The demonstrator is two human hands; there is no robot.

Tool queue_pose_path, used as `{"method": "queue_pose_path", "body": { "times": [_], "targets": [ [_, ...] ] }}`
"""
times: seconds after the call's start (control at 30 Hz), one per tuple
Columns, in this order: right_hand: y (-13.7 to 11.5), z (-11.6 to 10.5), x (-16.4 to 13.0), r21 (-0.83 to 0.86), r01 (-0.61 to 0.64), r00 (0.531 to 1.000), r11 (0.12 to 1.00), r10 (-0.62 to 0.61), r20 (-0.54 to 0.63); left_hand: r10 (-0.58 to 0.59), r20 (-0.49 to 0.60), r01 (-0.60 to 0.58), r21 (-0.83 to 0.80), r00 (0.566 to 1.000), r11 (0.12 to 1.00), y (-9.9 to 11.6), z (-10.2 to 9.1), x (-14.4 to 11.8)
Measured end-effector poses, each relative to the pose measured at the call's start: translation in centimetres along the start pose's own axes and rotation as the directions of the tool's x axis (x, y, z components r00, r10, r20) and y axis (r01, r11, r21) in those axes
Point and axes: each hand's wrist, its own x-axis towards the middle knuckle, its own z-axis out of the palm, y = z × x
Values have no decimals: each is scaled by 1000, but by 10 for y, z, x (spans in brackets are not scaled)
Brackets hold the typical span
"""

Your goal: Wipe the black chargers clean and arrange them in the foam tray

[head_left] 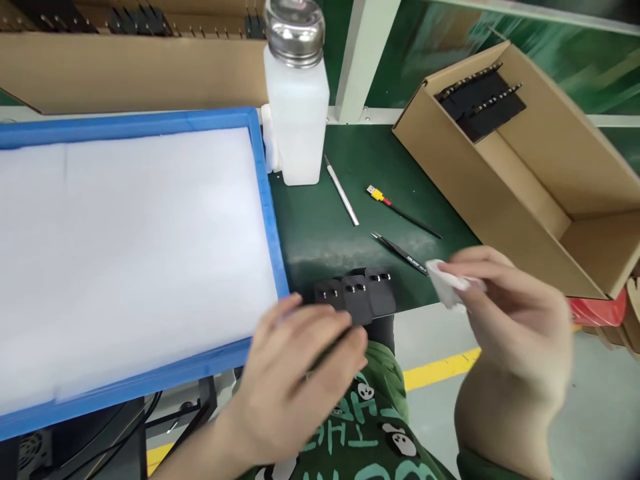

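Three black power plugs (357,300) with metal prongs pointing up stand side by side at the front edge of the green bench. My left hand (300,380) hovers just before them, fingers stretched out and slightly apart; its palm side is hidden. Between the thumb and fingers of my right hand (515,313) is a crumpled white wipe (450,283), held over the bench edge. Close to the wipe lies a pair of black tweezers (400,253). Behind them are a short cable with a yellow USB plug (376,194) and a silver pen-shaped knife (341,191).
A blue tray (273,233) lined with a white sheet fills the left. Behind its corner stands a white dispenser bottle (303,113) with a metal top. One cardboard box (450,160) at the right holds black plugs; another box (135,73) stands at the back left.
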Motion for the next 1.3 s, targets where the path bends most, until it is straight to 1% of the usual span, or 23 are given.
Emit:
{"method": "queue_pose_path", "body": {
  "times": [0.07,0.1,0.2,0.27,0.37,0.43,0.47,0.5,0.53,0.57,0.63,0.7,0.73,0.77,0.8,0.9,0.97,1.07,1.17,1.2,1.23,1.27,1.3],
  "targets": [
    [19,10,10,111,-53,992,992,40,118,156,41,-156,-3,987,988,8,10,2],
    [26,17,12,162,-91,983,983,63,171,204,69,-205,13,977,979,9,15,4],
    [34,34,12,203,-165,956,965,106,273,240,112,-250,95,964,963,8,29,11],
    [33,36,11,212,-175,948,962,107,299,230,124,-245,124,965,961,5,34,14],
    [27,29,22,199,-117,940,973,44,337,205,129,-221,130,970,967,5,35,16],
    [21,26,39,208,-8,925,978,-71,373,170,116,-183,114,979,976,7,35,17],
    [18,28,50,220,56,899,974,-145,414,150,98,-161,106,984,981,8,35,17],
    [15,31,60,242,115,851,963,-221,475,137,78,-144,98,988,985,8,36,18],
    [11,35,71,272,165,784,948,-293,547,130,56,-134,87,990,987,9,38,18],
    [7,41,80,303,198,702,932,-351,620,126,28,-128,76,992,989,9,39,18],
    [-1,55,95,337,237,543,911,-411,732,124,-10,-123,51,992,991,9,42,19],
    [-7,66,105,340,270,418,901,-428,801,119,-20,-119,37,993,992,8,44,18],
    [-9,70,108,331,284,374,900,-422,826,112,-26,-111,40,993,993,8,45,18],
    [-9,72,110,321,292,344,901,-412,844,106,-30,-105,46,994,993,8,45,18],
    [-9,72,111,310,296,328,903,-402,855,98,-30,-96,54,995,994,8,46,17],
    [0,63,113,286,292,339,913,-378,861,70,-38,-67,75,997,995,9,46,16],
    [9,51,113,287,289,343,913,-379,860,61,-42,-58,80,997,995,10,47,16],
    [17,31,116,269,281,333,921,-356,873,54,-92,-47,79,994,996,10,49,15],
    [8,11,124,196,306,295,932,-289,911,53,-174,-39,81,983,996,10,58,8],
    [2,6,128,186,328,292,926,-287,912,62,-206,-44,90,977,995,10,64,5],
    [-5,4,133,188,359,317,914,-309,896,79,-239,-53,112,968,992,8,71,1],
    [-13,4,140,195,406,382,893,-360,851,109,-272,-71,145,956,987,5,79,-2],
    [-22,6,147,195,467,485,863,-434,759,134,-280,-83,186,951,979,2,87,-4]
  ]
}}
